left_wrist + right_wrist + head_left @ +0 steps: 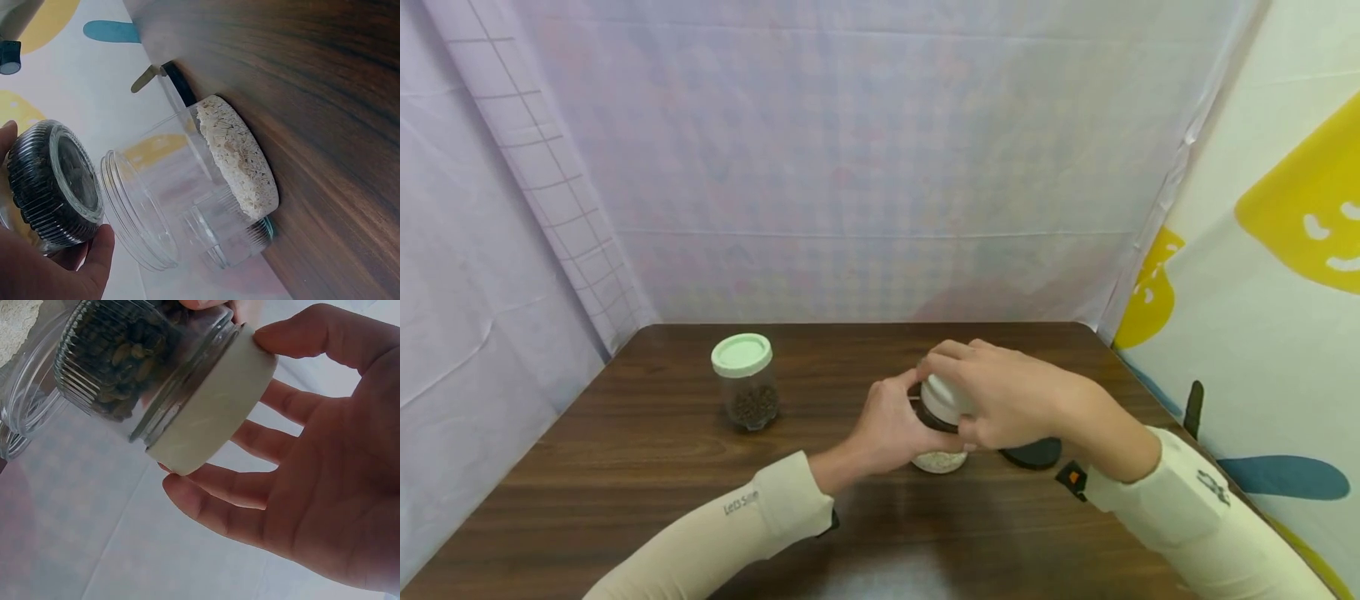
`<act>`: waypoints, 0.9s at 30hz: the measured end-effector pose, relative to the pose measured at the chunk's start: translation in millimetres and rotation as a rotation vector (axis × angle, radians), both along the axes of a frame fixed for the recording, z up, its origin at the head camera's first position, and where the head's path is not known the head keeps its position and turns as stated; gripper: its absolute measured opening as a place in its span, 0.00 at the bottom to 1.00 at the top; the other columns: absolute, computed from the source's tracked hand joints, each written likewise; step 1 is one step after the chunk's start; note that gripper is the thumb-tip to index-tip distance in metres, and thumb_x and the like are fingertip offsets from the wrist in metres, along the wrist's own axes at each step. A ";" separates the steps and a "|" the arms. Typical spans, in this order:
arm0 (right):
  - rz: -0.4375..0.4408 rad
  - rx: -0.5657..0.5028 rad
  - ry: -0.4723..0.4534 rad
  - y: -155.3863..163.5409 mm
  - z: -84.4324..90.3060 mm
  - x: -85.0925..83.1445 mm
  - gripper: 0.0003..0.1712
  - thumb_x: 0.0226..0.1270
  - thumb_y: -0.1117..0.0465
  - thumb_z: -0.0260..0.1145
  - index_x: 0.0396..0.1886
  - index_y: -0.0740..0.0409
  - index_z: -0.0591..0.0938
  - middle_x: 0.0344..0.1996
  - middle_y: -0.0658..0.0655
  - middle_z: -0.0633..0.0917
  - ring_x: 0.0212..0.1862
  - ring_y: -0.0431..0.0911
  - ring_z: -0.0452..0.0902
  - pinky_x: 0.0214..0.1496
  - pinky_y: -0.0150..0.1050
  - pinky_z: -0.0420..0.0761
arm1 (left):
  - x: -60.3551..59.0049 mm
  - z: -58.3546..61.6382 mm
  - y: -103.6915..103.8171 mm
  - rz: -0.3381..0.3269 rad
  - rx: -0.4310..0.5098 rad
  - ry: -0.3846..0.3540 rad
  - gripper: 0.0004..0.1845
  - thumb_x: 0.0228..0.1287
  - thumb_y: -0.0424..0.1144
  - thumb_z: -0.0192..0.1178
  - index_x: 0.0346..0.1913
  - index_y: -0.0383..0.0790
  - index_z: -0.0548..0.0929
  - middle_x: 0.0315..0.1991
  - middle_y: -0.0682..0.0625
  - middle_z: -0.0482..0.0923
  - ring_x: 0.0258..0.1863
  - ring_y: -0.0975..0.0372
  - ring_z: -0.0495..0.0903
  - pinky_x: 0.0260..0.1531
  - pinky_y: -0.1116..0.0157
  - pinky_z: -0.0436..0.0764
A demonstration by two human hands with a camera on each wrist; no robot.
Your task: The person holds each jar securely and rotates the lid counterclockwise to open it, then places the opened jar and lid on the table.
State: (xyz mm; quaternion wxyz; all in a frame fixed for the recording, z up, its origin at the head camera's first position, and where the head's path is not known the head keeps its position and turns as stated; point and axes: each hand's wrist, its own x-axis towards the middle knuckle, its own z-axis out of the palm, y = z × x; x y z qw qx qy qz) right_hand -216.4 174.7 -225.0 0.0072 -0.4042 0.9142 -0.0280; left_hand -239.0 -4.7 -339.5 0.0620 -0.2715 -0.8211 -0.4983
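Observation:
My left hand (891, 425) grips a small ribbed glass jar (125, 356) filled with dark seeds or beans. The right hand (1007, 392) has its thumb and fingertips round that jar's white lid (212, 400), which sits on the mouth. In the left wrist view, the small jar is tilted, its base close to the open mouth of a larger clear jar (175, 162). This larger jar stands lidless on the table, a layer of pale flakes (237, 156) at its bottom. In the head view, both hands hide most of it.
A jar with a pale green lid (742, 356) and dark grains stands to the left on the brown wooden table (625, 467). A black round lid (1033, 454) lies right of the hands. Another ribbed glass vessel (257, 237) shows behind the larger jar. Curtains surround the table.

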 end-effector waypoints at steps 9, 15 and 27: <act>-0.105 -0.104 0.181 -2.8 2.0 4.0 0.34 0.72 0.35 0.61 0.69 0.48 0.73 0.69 0.55 0.73 0.65 0.58 0.73 0.62 0.61 0.73 | 1.7 0.2 2.4 0.021 -0.020 -0.036 0.38 0.41 0.61 0.81 0.57 0.54 0.80 0.47 0.61 0.84 0.47 0.66 0.83 0.45 0.65 0.83; -0.384 -0.031 0.289 -12.0 3.9 2.8 0.42 0.72 0.28 0.51 0.65 0.58 0.75 0.55 0.63 0.79 0.37 0.56 0.82 0.37 0.52 0.84 | 0.6 0.4 4.1 0.011 -0.012 0.025 0.46 0.41 0.60 0.81 0.67 0.56 0.76 0.52 0.59 0.84 0.49 0.68 0.83 0.49 0.66 0.83; -0.343 0.071 0.254 -13.6 -1.5 3.3 0.41 0.68 0.26 0.56 0.55 0.58 0.80 0.43 0.59 0.82 0.31 0.48 0.78 0.28 0.47 0.80 | -0.9 4.4 3.1 0.002 0.008 0.012 0.39 0.42 0.59 0.82 0.59 0.54 0.80 0.49 0.62 0.85 0.46 0.70 0.84 0.46 0.69 0.84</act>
